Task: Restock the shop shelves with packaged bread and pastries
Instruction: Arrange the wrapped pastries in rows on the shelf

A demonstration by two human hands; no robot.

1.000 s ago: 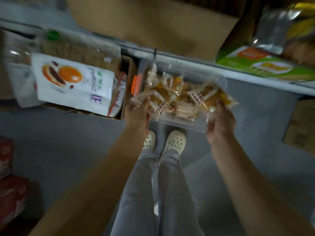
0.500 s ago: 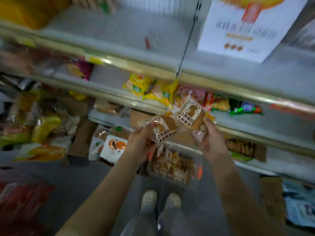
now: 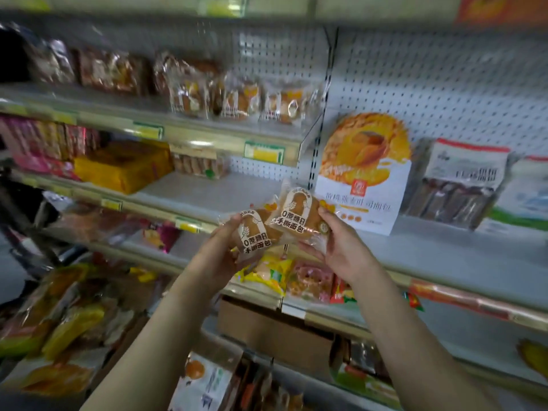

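Note:
My left hand [image 3: 218,256] grips a clear-wrapped bread pack [image 3: 255,234] with a brown and white label. My right hand [image 3: 341,247] grips a second, identical bread pack [image 3: 296,215], held slightly higher and overlapping the first. Both packs hover in front of the middle shelf [image 3: 225,197], level with its front edge. Matching wrapped breads [image 3: 243,99] stand in a row on the upper shelf.
A white and orange bread box [image 3: 361,173] stands upright on the right shelf, with dark snack packs [image 3: 456,185] beside it. A yellow pack [image 3: 124,164] lies on the middle shelf at left. Lower shelves hold mixed snacks and a cardboard box [image 3: 275,333].
I have risen from the clear tub on the floor with one bread pack in each hand and lifted them to the middle shelf. The view swung up from the floor to the shelves.

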